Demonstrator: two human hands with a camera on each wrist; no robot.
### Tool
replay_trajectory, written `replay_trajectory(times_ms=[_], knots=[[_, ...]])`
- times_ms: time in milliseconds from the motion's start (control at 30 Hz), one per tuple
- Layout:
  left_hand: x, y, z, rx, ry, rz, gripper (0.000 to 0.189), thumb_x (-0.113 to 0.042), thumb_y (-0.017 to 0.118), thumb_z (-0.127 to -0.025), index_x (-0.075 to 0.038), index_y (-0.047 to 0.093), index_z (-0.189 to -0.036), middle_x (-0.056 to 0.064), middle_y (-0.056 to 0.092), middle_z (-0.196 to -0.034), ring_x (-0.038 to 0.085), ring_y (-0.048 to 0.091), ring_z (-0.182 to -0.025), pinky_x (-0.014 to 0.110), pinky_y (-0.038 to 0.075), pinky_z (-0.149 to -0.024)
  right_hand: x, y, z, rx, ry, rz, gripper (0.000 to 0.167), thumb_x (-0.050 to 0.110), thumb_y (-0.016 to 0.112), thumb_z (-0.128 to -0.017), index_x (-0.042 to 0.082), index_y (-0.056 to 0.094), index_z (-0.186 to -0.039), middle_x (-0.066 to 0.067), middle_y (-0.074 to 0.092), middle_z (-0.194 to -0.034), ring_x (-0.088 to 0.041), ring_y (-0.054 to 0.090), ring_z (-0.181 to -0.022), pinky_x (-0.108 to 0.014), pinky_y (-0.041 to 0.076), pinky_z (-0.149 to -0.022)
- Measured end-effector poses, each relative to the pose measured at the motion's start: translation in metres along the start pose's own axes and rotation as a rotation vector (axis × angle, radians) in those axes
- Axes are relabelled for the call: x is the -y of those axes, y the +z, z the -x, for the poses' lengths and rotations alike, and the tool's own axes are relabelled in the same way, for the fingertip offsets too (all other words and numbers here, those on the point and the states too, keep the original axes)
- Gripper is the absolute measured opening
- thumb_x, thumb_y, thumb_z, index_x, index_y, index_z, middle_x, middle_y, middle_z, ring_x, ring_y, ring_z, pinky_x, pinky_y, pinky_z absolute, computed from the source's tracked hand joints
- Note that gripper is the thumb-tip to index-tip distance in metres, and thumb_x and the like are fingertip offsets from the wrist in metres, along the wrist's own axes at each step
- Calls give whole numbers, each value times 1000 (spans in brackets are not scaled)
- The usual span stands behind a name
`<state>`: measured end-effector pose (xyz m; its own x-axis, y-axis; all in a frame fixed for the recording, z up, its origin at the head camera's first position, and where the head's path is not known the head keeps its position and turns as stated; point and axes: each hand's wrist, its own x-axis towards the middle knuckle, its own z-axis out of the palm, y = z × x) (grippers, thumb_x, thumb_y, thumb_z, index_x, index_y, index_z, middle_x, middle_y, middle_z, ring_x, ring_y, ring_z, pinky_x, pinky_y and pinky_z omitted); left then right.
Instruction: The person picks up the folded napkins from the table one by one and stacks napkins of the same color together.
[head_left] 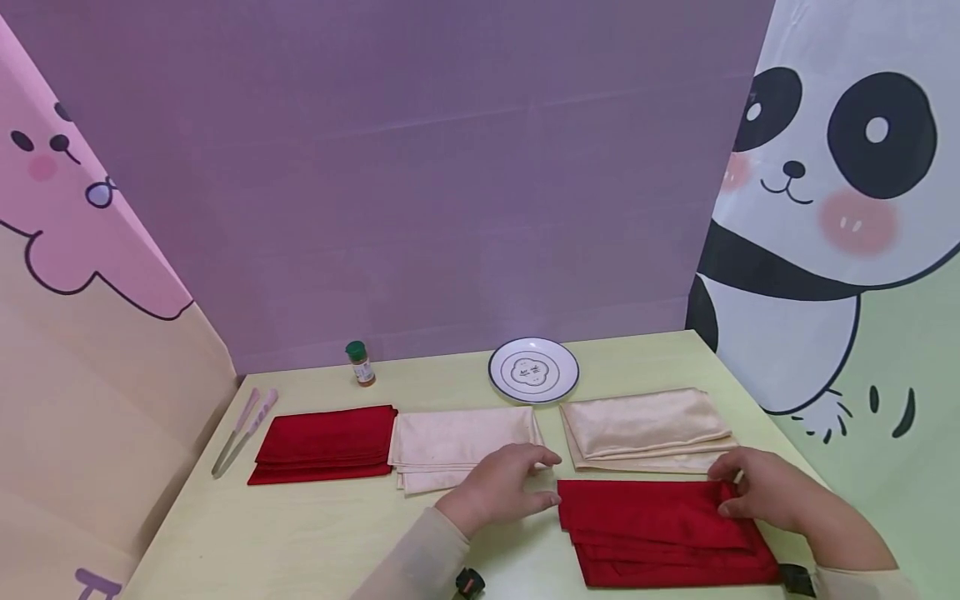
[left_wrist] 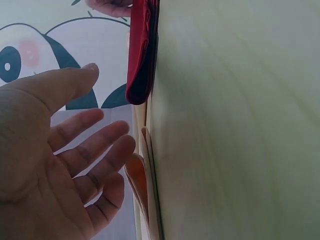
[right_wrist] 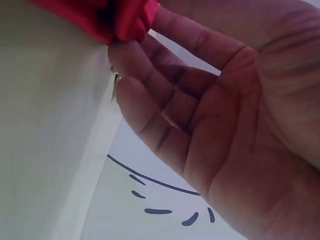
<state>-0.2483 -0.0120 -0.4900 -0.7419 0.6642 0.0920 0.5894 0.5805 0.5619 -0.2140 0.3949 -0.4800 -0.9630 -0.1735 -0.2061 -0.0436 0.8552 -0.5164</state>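
Note:
A folded red cloth [head_left: 660, 529] lies at the front right of the table. At its far right corner my right hand [head_left: 776, 492] pinches the fabric, thumb over the top. In the right wrist view, fingers [right_wrist: 132, 62] of that hand bend against the red folds [right_wrist: 132, 20]. My left hand [head_left: 501, 487] holds nothing; its thumb and forefinger point toward the red cloth's left edge, with a gap between them. From the left wrist, the fingers are loosely bent and apart from the red cloth [left_wrist: 142, 55]. Just behind the left hand is a folded pale pink cloth [head_left: 461, 437].
A folded beige satin cloth [head_left: 645, 425] lies behind the red one. Another folded red cloth [head_left: 322, 446] is on the left, beside tongs [head_left: 243, 433]. Along the back stand a green-capped jar [head_left: 361, 363] and a white plate [head_left: 495, 371]. Printed walls enclose the table.

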Motion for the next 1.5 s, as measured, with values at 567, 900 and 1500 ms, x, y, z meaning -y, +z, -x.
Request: replay_trajectory(times_ms=[567, 900, 1500], knots=[[-5, 10, -7, 57, 28, -214, 39, -41, 81, -92, -20, 76, -123, -12, 68, -106, -1, 58, -91, 19, 49, -83, 2, 3, -1, 23, -1, 23, 32, 12, 95, -72, 10, 75, -97, -1, 61, -83, -21, 54, -80, -36, 50, -66], [-7, 15, -12, 33, 6, -254, 30, -39, 81, -92, -22, 79, -117, -16, 65, -98, -2, 56, -89, 17, 48, -79, 2, 5, 2, 12, -21, 35, 27, 10, 94, -74, 13, 70, -86, 1, 59, -76, -19, 53, -75, -32, 47, -63], [-7, 19, -15, 34, -25, -274, 19, -34, 87, -87, -23, 74, -95, -15, 53, -82, -2, 51, -77, 17, 45, -70, 0, 5, 6, -18, -89, -15, 24, 12, 90, -79, 16, 67, -79, 2, 59, -70, -15, 52, -67, -28, 44, -56]])
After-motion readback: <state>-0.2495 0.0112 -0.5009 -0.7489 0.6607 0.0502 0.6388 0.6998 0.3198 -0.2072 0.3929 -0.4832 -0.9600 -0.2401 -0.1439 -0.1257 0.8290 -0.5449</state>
